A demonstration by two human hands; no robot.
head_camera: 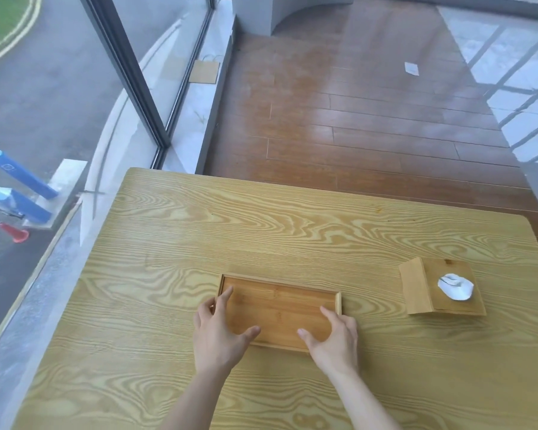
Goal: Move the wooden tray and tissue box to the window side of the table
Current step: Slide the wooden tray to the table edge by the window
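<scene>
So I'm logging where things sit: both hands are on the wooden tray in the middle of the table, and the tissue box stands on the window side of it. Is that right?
Not quite. The head view shows the tissue box on the side of the tray away from the window, near the table's right edge. The rest holds: left hand and right hand are both on the tray.

Soft, even daylight comes in from the window (59, 88) at left, and the table (261, 231) is bright with almost no shadows. Pale glare lies on the floor (370, 113). Straight lines bend toward the edges and fine detail looks slightly soft
</scene>
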